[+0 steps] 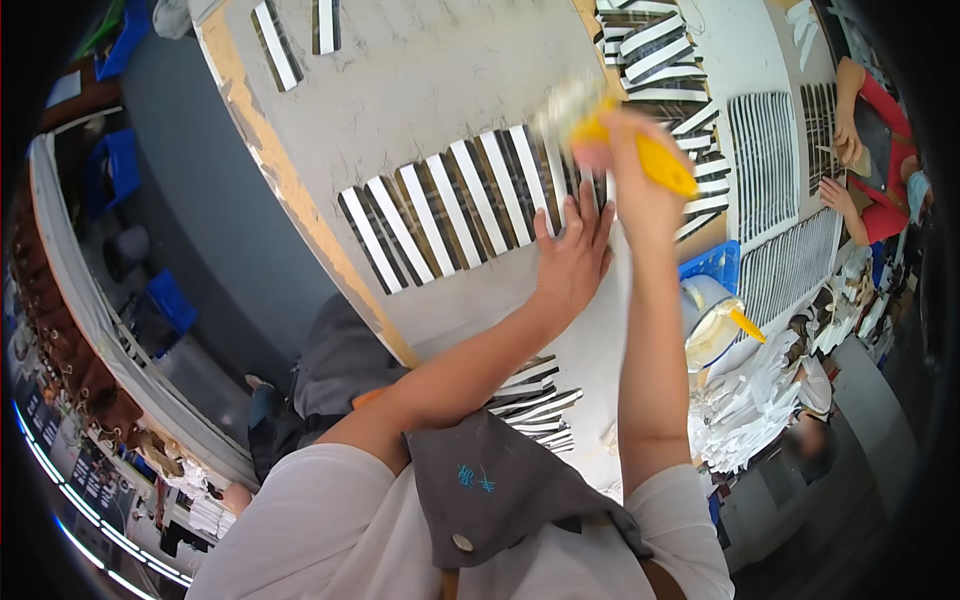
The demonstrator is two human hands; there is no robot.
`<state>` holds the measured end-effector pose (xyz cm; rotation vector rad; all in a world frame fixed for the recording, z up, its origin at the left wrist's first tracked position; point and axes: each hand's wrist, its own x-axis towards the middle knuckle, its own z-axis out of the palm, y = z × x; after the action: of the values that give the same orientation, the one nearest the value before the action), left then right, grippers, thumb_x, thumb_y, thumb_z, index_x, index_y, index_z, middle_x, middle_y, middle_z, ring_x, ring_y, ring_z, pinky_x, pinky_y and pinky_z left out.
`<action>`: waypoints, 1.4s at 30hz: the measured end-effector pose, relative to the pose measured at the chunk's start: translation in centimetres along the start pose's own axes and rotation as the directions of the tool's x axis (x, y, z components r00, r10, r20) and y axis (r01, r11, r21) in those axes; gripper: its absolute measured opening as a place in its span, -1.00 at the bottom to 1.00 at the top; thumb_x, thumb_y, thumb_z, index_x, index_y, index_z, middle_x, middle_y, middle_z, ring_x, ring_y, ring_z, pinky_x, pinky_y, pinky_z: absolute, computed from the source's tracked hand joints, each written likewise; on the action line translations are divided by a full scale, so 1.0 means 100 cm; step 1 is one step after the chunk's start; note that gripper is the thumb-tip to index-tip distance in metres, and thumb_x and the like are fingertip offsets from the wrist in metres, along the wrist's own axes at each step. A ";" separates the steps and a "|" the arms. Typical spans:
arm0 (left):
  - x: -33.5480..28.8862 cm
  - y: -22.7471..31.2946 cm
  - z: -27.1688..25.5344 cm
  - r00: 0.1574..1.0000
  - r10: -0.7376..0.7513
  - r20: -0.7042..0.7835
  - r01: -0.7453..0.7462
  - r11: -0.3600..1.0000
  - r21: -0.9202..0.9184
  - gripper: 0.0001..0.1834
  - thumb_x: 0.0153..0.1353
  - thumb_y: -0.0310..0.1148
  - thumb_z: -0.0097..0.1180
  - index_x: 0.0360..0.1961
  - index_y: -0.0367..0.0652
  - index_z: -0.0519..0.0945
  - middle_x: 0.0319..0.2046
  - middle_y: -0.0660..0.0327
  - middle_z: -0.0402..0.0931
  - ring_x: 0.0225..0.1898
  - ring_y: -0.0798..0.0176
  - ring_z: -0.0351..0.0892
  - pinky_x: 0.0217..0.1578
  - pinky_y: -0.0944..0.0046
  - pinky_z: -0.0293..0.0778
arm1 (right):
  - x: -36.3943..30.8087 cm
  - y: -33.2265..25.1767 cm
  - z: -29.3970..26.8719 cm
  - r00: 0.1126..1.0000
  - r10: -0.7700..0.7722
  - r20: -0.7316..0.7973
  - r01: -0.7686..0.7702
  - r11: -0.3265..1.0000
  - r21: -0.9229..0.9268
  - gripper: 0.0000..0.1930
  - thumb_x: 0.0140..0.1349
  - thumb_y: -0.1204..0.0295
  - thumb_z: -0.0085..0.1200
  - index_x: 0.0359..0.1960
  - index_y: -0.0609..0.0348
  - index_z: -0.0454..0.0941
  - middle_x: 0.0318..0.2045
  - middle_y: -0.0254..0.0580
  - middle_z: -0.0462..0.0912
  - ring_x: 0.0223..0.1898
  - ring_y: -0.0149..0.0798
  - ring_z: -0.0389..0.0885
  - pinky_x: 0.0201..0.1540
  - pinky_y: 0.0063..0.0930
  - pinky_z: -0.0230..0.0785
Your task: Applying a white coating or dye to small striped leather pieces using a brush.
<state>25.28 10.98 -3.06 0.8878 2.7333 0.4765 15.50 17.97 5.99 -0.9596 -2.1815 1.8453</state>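
Note:
A row of black strips with white bands (476, 200) lies side by side on the grey work board (400, 90). Spread fingers of my left hand (575, 250) rest on the near ends of the strips at the row's right side. My right hand (640, 150) is closed round the yellow handle of a wide brush (664, 168). The pale bristles, smeared by motion, are over the far ends of the strips at the right. Beyond the row, two more strips (276, 45) lie apart near the board's far left edge.
Right of the board are a heap of similar strips (655, 50), a blue basket (712, 265) and a pot of cream-coloured paste (710, 325) with a yellow handle in it. Striped sheets (764, 150) lie farther right, where another person's hands (848, 145) work. More strips (535, 405) lie close to my apron.

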 end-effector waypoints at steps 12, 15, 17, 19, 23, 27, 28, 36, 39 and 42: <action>0.001 0.000 0.006 1.000 -0.017 0.001 0.017 0.979 -0.203 -0.46 0.07 -0.14 0.01 0.10 -0.07 0.37 0.20 0.05 0.13 0.21 -0.01 0.01 0.03 -0.38 -0.06 | -0.015 0.013 0.004 0.992 0.038 0.124 -0.028 0.996 -0.083 -0.87 0.20 0.49 0.00 -0.36 0.30 0.55 -0.53 -0.16 0.63 -0.46 -0.40 0.63 -0.37 -0.64 0.45; 0.004 0.006 0.002 0.998 0.061 -0.017 -0.062 0.994 -0.088 -0.47 0.09 -0.13 0.00 0.10 -0.05 0.37 0.21 0.10 0.13 0.21 0.02 0.02 0.05 -0.38 -0.06 | 0.006 0.011 0.014 0.995 -0.095 0.027 0.095 0.995 -0.004 -0.89 0.19 0.51 0.00 -0.34 0.28 0.55 -0.55 -0.19 0.63 -0.49 -0.44 0.62 -0.39 -0.66 0.43; 0.002 -0.004 0.007 0.998 0.039 0.048 -0.035 0.997 -0.073 -0.49 0.11 -0.12 -0.03 0.10 -0.03 0.37 0.19 0.17 0.17 0.21 0.02 0.03 0.05 -0.38 -0.08 | -0.008 -0.007 0.016 0.996 -0.051 0.073 0.059 0.992 -0.114 -0.86 0.19 0.47 0.01 -0.35 0.28 0.57 -0.46 -0.20 0.62 -0.46 -0.48 0.62 -0.38 -0.70 0.40; 0.001 -0.005 0.016 0.999 -0.011 0.045 0.017 0.993 -0.116 -0.48 0.11 -0.10 -0.03 0.11 -0.02 0.37 0.18 0.17 0.17 0.21 0.03 0.02 0.05 -0.38 -0.08 | -0.019 -0.002 -0.002 0.980 -0.020 0.196 0.059 0.979 -0.194 -0.88 0.19 0.48 0.01 -0.34 0.24 0.58 -0.47 -0.22 0.63 -0.47 -0.48 0.61 -0.38 -0.69 0.40; 0.008 0.006 -0.005 0.995 0.048 0.083 -0.045 0.998 -0.038 -0.51 0.10 -0.14 -0.03 0.09 0.03 0.37 0.09 0.20 0.29 0.20 0.11 0.09 -0.03 -0.44 -0.03 | 0.005 0.006 -0.004 0.918 -0.212 0.335 0.301 0.922 -0.244 -0.91 0.16 0.56 -0.01 -0.36 0.29 0.55 -0.46 -0.15 0.62 -0.43 -0.38 0.62 -0.33 -0.63 0.43; 0.006 -0.001 -0.002 1.000 -0.007 0.031 0.009 0.997 -0.070 -0.50 0.09 -0.15 0.00 0.09 0.02 0.37 0.14 0.21 0.23 0.22 0.08 0.06 -0.02 -0.43 -0.01 | 0.002 -0.004 -0.016 0.824 -0.247 0.509 0.390 0.900 -0.193 -0.91 0.15 0.60 -0.03 -0.36 0.29 0.54 -0.49 -0.17 0.59 -0.48 -0.39 0.59 -0.36 -0.64 0.41; 0.006 -0.003 0.000 1.000 -0.015 0.027 0.016 0.998 -0.066 -0.50 0.09 -0.15 0.00 0.09 0.02 0.37 0.14 0.21 0.23 0.22 0.08 0.06 -0.02 -0.43 -0.01 | -0.002 -0.007 -0.020 0.727 -0.251 0.639 0.490 0.842 -0.227 -0.91 0.15 0.61 -0.03 -0.37 0.30 0.53 -0.50 -0.18 0.58 -0.49 -0.39 0.58 -0.36 -0.64 0.42; 0.004 -0.005 0.002 0.996 0.020 0.093 -0.014 0.998 -0.061 -0.45 0.12 -0.04 -0.04 0.12 -0.03 0.33 0.15 0.18 0.17 0.24 0.10 -0.03 0.05 -0.39 -0.07 | 0.006 0.002 -0.009 0.819 -0.183 0.544 0.329 0.926 -0.185 -0.91 0.09 0.54 0.03 -0.39 0.30 0.53 -0.54 -0.11 0.55 -0.55 -0.21 0.52 -0.43 -0.50 0.36; 0.004 -0.003 0.003 0.996 0.076 0.037 -0.075 0.997 -0.021 -0.43 0.13 -0.05 -0.04 0.14 -0.03 0.30 0.17 0.18 0.15 0.24 0.10 -0.04 0.06 -0.37 -0.06 | 0.019 0.012 0.017 0.760 -0.421 0.495 0.574 0.792 -0.207 -0.91 0.14 0.56 0.00 -0.36 0.29 0.55 -0.49 -0.20 0.58 -0.48 -0.44 0.58 -0.42 -0.59 0.39; 0.004 -0.004 0.001 0.994 0.058 0.088 -0.055 0.998 -0.030 -0.42 0.12 -0.05 -0.04 0.16 -0.02 0.28 0.18 0.16 0.13 0.24 0.10 -0.03 0.07 -0.36 -0.05 | 0.017 -0.014 0.011 0.794 -0.314 0.521 0.495 0.831 -0.253 -0.90 0.15 0.57 -0.02 -0.37 0.31 0.54 -0.49 -0.20 0.59 -0.48 -0.45 0.58 -0.42 -0.60 0.39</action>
<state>24.76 10.92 -3.33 0.9579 2.6214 0.4728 13.08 17.82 6.54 -0.0171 -2.8076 1.5754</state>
